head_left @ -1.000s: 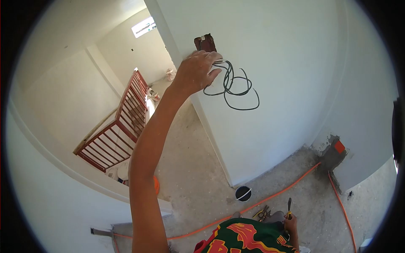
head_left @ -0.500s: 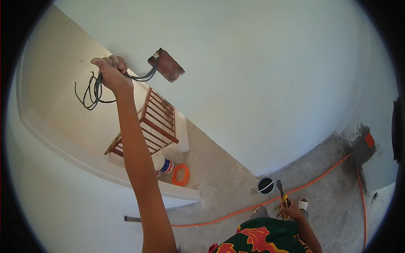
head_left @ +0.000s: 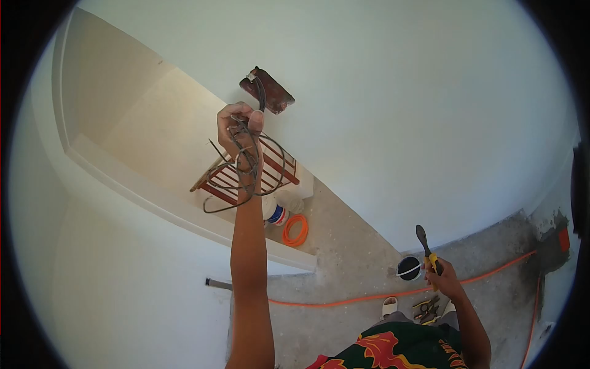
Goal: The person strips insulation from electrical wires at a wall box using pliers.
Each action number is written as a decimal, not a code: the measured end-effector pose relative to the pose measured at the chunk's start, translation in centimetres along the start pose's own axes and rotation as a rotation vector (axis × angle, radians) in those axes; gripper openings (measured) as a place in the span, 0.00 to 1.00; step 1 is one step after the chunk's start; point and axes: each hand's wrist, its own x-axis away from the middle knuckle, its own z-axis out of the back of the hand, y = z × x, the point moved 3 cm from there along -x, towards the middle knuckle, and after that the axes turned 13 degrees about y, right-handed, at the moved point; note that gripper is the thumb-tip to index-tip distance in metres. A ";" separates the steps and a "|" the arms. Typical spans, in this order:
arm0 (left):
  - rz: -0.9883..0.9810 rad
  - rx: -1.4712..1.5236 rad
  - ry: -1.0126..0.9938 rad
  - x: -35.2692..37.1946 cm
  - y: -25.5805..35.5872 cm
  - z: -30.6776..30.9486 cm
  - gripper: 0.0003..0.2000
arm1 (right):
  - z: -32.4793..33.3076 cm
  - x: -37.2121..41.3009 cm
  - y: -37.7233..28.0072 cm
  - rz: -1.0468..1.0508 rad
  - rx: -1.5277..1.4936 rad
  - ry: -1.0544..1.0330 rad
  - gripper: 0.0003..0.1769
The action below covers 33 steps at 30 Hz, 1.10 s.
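Note:
Raised in front of me, my left hand [head_left: 243, 129] is closed around a bundle of dark electrical wires [head_left: 249, 163]. The loose wire ends hang in loops over my wrist and forearm. Beyond the fingers, the wires run up into a reddish-brown recessed wall box [head_left: 273, 92]. Lower right, my right hand [head_left: 444, 277] grips a tool that looks like pliers [head_left: 429, 249], with a dark head pointing up and yellow-and-black handles. Its jaws cannot be made out clearly.
A black bucket [head_left: 408, 269] stands by the wall's foot. Several yellow-and-black tools [head_left: 426, 309] lie by my feet. An orange tube [head_left: 344, 304] crosses the concrete floor. Behind the wall edge are an orange coil [head_left: 295, 230], a white bucket [head_left: 278, 214] and a wooden railing [head_left: 279, 163].
My left hand has turned and come right in the view, with the wires now draped over its wrist. My right hand has lifted the tool away from my body.

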 end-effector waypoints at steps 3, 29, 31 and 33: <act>0.001 -0.055 0.117 -0.1 0.6 -0.4 0.09 | -2.4 -0.2 -2.2 0.054 -0.128 -0.022 0.09; -1.097 -0.799 -0.220 -4.2 -0.2 -2.0 0.19 | -6.9 1.7 0.2 0.003 -0.165 -0.071 0.09; -1.087 -0.667 -0.229 -5.1 0.6 -1.3 0.11 | -7.2 1.5 0.6 -0.003 -0.148 -0.103 0.09; -0.885 -0.475 -0.233 -6.3 0.9 -0.7 0.09 | -7.7 0.8 0.7 -0.001 -0.116 -0.152 0.11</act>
